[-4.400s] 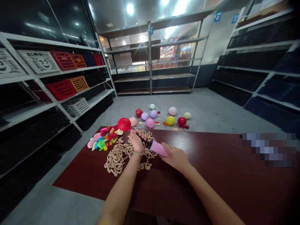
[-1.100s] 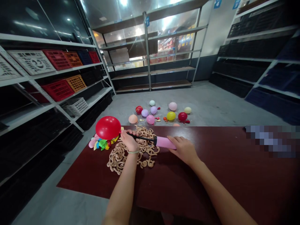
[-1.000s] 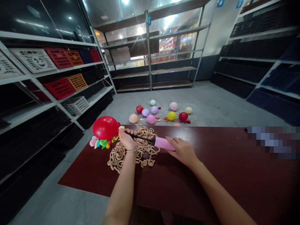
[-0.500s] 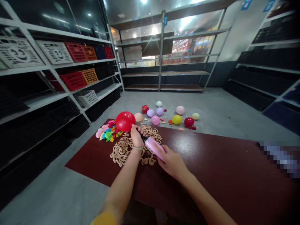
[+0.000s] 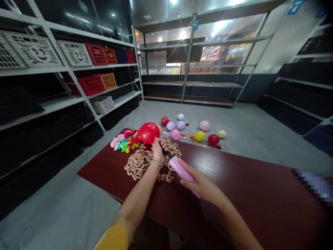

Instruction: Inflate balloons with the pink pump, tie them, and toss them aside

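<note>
My left hand (image 5: 158, 150) is closed around the neck of a red balloon (image 5: 149, 132) where it meets the black nozzle of a pink hand pump (image 5: 180, 168). The balloon is inflated and sits just above the far left of the dark red table (image 5: 234, 194). My right hand (image 5: 201, 184) grips the pink barrel of the pump, which slants from the nozzle down toward me. Under both hands lies a heap of tan curly strips (image 5: 142, 160).
A pile of flat coloured balloons (image 5: 125, 141) lies at the table's far left corner. Several inflated balloons (image 5: 199, 135) rest on the grey floor beyond the table. Metal shelves with plastic crates (image 5: 91, 84) stand at left, more shelving at the back and right.
The red balloon has grown since the earliest frame. My right hand has drawn the pump barrel back toward me and lower. The view has shifted, so everything sits further right.
</note>
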Tool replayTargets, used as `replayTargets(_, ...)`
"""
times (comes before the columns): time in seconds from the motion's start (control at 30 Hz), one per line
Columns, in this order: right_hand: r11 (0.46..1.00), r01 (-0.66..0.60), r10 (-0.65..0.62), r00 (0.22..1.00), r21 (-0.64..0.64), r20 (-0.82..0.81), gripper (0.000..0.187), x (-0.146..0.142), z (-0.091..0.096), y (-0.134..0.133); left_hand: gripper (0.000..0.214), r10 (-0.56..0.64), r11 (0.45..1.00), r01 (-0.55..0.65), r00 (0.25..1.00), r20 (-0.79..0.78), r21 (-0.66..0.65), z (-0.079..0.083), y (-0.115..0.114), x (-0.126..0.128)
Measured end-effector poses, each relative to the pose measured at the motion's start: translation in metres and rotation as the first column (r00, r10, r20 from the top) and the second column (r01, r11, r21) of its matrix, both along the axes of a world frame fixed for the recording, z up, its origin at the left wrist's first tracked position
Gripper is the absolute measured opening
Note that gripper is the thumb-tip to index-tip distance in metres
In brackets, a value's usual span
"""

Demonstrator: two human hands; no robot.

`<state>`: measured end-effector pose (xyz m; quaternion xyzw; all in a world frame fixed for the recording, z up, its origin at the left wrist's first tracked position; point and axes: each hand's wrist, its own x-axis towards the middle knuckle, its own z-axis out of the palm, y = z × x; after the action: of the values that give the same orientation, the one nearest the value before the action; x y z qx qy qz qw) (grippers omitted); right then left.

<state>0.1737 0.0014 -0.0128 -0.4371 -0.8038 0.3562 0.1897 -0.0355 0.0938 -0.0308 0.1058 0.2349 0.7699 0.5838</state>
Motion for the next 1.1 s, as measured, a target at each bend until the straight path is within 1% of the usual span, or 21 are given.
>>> replayTargets(0.07, 0.999, 0.028, -0.027, 0.999, 0.036, -0.032, 0.079, -0.015, -0.009, 0.001, 0.025, -0.082, 0.997, 0.082, 0.997, -0.005, 0.012, 0.000, -0.003, 0.008)
replayTargets(0.13, 0.999, 0.025, -0.024, 0.999, 0.026, -0.040, 0.080, -0.020, -0.011, 0.002, 0.025, -0.115, 0.993, 0.115, 0.993, -0.019, -0.007, 0.000, -0.004, 0.012)
replayTargets(0.17, 1.000, 0.010, -0.010, 0.999, -0.015, -0.031, 0.081, -0.019, -0.009, 0.003, 0.025, -0.116, 0.993, 0.115, 0.993, -0.029, -0.022, 0.000, -0.004, 0.012)
replayTargets(0.23, 0.984, -0.040, 0.040, 0.999, -0.171, -0.004, 0.083, -0.008, 0.000, 0.003, 0.024, -0.098, 0.995, 0.096, 0.994, -0.045, -0.038, 0.001, -0.002, 0.007)
replayTargets(0.3, 0.942, -0.084, 0.091, 0.996, -0.326, 0.007, 0.084, 0.009, 0.011, 0.004, 0.023, -0.045, 0.999, 0.044, 0.998, -0.050, -0.024, 0.002, 0.002, -0.002)
replayTargets(0.33, 0.927, -0.097, 0.105, 0.994, -0.362, 0.003, 0.085, 0.019, 0.017, 0.004, 0.023, -0.009, 1.000, 0.008, 0.999, -0.050, -0.013, 0.003, 0.004, -0.008)
replayTargets(0.37, 0.923, -0.117, 0.120, 0.993, -0.367, -0.013, 0.085, 0.027, 0.021, 0.005, 0.023, 0.029, 1.000, -0.029, 0.998, -0.047, -0.007, 0.003, 0.006, -0.014)
replayTargets(0.43, 0.936, -0.146, 0.143, 0.989, -0.319, -0.032, 0.084, 0.040, 0.027, 0.006, 0.024, 0.089, 0.996, -0.090, 0.995, -0.038, -0.006, 0.004, 0.009, -0.025)
replayTargets(0.53, 0.947, -0.159, 0.152, 0.987, -0.279, -0.048, 0.079, 0.039, 0.025, 0.008, 0.025, 0.132, 0.991, -0.132, 0.991, -0.011, -0.010, 0.004, 0.009, -0.032)
replayTargets(0.63, 0.962, -0.107, 0.091, 0.993, -0.249, -0.075, 0.078, 0.018, 0.012, 0.008, 0.026, 0.082, 0.997, -0.082, 0.996, -0.034, 0.016, 0.003, 0.005, -0.021)
replayTargets(0.73, 0.988, 0.004, -0.024, 0.991, -0.157, -0.131, 0.077, -0.004, -0.005, 0.007, 0.027, -0.024, 0.999, 0.027, 0.996, -0.091, 0.031, 0.001, 0.000, 0.000)
replayTargets(0.77, 0.990, 0.022, -0.042, 0.989, -0.138, -0.144, 0.077, -0.008, -0.009, 0.006, 0.027, -0.055, 0.998, 0.058, 0.993, -0.102, 0.026, 0.001, -0.002, 0.007)
replayTargets(0.83, 0.992, 0.007, -0.025, 0.991, -0.128, -0.135, 0.079, -0.008, -0.013, 0.006, 0.026, -0.086, 0.996, 0.087, 0.990, -0.115, 0.005, 0.000, -0.004, 0.017)
replayTargets(0.9, 0.990, -0.042, 0.031, 0.996, -0.136, -0.085, 0.082, 0.002, -0.009, 0.007, 0.026, -0.064, 0.998, 0.063, 0.990, -0.125, -0.017, 0.002, -0.006, 0.022)
replayTargets(0.97, 0.985, -0.088, 0.085, 0.996, -0.145, -0.030, 0.084, 0.021, 0.001, 0.009, 0.026, -0.014, 1.000, 0.011, 0.991, -0.133, -0.021, 0.005, -0.005, 0.019)
replayTargets(1.1, 0.958, -0.151, 0.159, 0.987, -0.245, 0.012, 0.082, 0.059, 0.022, 0.012, 0.023, 0.095, 0.995, -0.095, 0.990, -0.101, 0.003, 0.014, -0.004, -0.002)
